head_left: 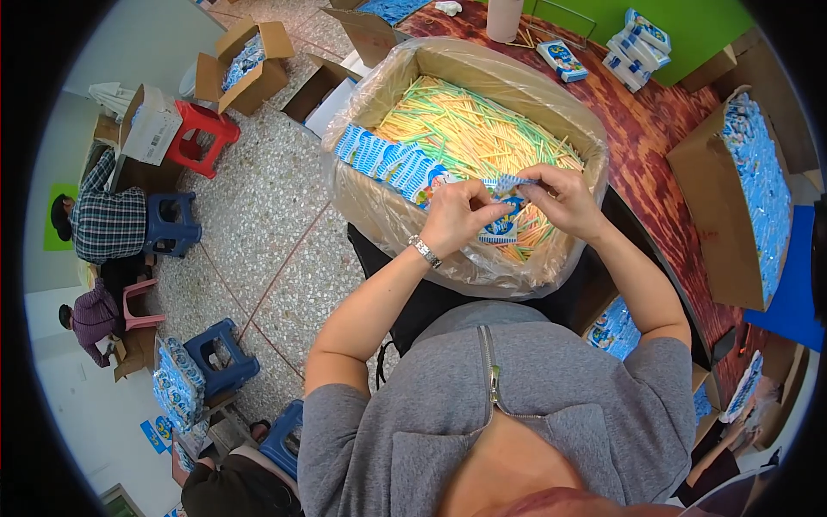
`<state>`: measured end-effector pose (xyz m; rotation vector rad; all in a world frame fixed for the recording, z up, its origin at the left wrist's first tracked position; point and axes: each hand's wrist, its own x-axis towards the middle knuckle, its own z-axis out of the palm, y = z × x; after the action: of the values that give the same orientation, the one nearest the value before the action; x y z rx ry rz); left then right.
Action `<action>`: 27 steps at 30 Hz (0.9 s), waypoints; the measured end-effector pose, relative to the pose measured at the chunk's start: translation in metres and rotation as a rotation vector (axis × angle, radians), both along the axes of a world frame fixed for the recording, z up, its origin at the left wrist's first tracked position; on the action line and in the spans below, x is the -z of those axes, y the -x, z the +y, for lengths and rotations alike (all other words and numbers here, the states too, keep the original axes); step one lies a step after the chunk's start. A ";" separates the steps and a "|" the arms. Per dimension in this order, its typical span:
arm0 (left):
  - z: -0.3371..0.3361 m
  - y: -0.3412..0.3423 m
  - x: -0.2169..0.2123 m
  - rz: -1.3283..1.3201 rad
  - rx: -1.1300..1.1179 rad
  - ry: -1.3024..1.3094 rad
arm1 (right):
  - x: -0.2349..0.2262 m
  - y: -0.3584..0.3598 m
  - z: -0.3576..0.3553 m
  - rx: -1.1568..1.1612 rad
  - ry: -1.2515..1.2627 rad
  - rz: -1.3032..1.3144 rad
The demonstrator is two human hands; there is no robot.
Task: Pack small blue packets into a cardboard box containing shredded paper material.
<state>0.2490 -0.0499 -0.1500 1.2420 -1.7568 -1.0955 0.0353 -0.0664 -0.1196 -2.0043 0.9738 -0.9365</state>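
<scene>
Both hands are over a plastic-lined cardboard box point(345, 185) full of thin yellow, green and orange sticks point(482, 121). My left hand point(452, 220), with a metal watch or bracelet at its wrist, pinches one side of a small blue-and-white packet point(498, 229). Thumb and fingers of my right hand point(564, 200) close on the packet's upper striped edge. Its lower part hangs over the sticks; whether anything is inside cannot be seen. A row of overlapping blue-and-white packets point(379, 158) lies along the box's left side, reaching up to my left hand.
The box stands beside a red-brown patterned table point(637, 164). On it are a pale cup point(503, 19) and stacked packets point(636, 52). A large carton point(699, 198) of blue packets stands at right. Stools, cartons and several seated people occupy the speckled floor point(276, 207) at left.
</scene>
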 end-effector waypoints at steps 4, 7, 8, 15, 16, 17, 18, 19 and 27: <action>-0.002 0.002 -0.006 0.021 -0.024 0.092 | -0.011 -0.001 -0.011 -0.008 -0.041 0.053; -0.006 -0.007 -0.003 -0.049 -0.073 0.036 | -0.014 -0.004 -0.033 0.068 -0.330 -0.137; -0.007 -0.010 -0.004 0.017 -0.139 0.012 | -0.014 -0.002 -0.051 0.132 -0.341 -0.027; -0.015 -0.014 0.011 0.191 -0.227 -0.060 | 0.068 -0.007 -0.119 0.336 -0.096 0.995; -0.015 -0.014 0.010 0.200 -0.227 -0.071 | 0.067 -0.009 -0.118 0.346 -0.091 0.957; -0.014 -0.017 0.012 0.202 -0.231 -0.072 | 0.064 -0.013 -0.116 0.351 -0.087 0.919; -0.013 -0.020 0.015 0.207 -0.234 -0.079 | 0.064 -0.017 -0.113 0.347 -0.086 0.921; -0.013 -0.022 0.018 0.212 -0.238 -0.088 | 0.063 -0.020 -0.110 0.335 -0.015 0.911; -0.014 -0.024 0.020 0.209 -0.223 -0.086 | 0.048 -0.042 -0.110 0.295 -0.190 1.136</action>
<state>0.2727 -0.0641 -0.1695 1.2900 -1.3925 -1.1337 0.0770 -0.1764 -0.1680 -2.2094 1.8854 0.2915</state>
